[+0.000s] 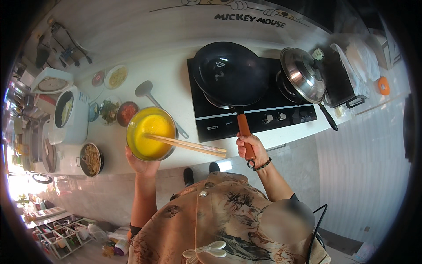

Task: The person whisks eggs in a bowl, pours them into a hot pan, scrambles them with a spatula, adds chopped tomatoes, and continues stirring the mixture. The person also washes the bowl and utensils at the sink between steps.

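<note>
My left hand (pixel 143 165) holds a metal bowl of beaten egg (pixel 155 128) from below, over the counter's front edge. A pair of wooden chopsticks (pixel 191 145) rests in the bowl and sticks out over its rim to the right. With my right hand (pixel 250 147) I grip the orange-brown handle of a dark wok (pixel 227 76), which sits on the left burner of a black gas hob (pixel 211 125). The wok has a shiny inner surface. A grey spatula (pixel 150 92) lies on the counter, partly hidden behind the bowl.
A lidded steel pan (pixel 303 76) stands on the right burner, its handle jutting forward. Left of the bowl are dishes of chopped tomato (pixel 128 113), greens (pixel 109 110) and pale food (pixel 117 77), an open rice cooker (pixel 71 115) and a pan of cooked food (pixel 92 159). A black tray (pixel 339 79) stands far right.
</note>
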Available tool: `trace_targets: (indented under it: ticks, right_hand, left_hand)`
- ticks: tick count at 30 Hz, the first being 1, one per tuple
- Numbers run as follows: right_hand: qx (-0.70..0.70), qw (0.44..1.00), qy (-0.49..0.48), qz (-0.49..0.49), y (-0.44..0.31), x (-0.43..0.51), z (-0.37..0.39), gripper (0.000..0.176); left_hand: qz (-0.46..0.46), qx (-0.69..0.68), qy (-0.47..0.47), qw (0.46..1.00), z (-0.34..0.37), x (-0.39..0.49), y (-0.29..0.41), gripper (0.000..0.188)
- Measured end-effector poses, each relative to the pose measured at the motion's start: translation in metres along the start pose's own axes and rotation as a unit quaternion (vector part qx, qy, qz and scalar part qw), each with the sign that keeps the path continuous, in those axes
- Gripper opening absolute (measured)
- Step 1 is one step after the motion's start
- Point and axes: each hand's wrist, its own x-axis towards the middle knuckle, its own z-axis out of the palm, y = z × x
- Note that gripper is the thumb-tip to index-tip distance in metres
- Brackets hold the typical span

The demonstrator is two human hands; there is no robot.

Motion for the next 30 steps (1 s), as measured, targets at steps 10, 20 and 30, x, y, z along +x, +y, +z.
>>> trace_targets:
  ticks: [10, 20, 30]
  right_hand:
    - [0.002, 1.000, 0.013, -0.006, -0.013, -0.013, -0.016, 0.031]
    - [-0.024, 1.000, 0.000, -0.003, -0.019, -0.018, -0.013, 0.037]
    - [-0.191, 0.975, 0.100, -0.057, -0.027, -0.017, -0.017, 0.042]
  left_hand:
    - [-0.020, 0.000, 0.008, 1.000, -0.005, 0.004, -0.009, 0.067]
    - [-0.032, -0.005, 0.021, 0.999, -0.001, 0.007, -0.015, 0.063]
    - [-0.036, 0.007, 0.002, 0.999, 0.007, 0.016, -0.021, 0.062]
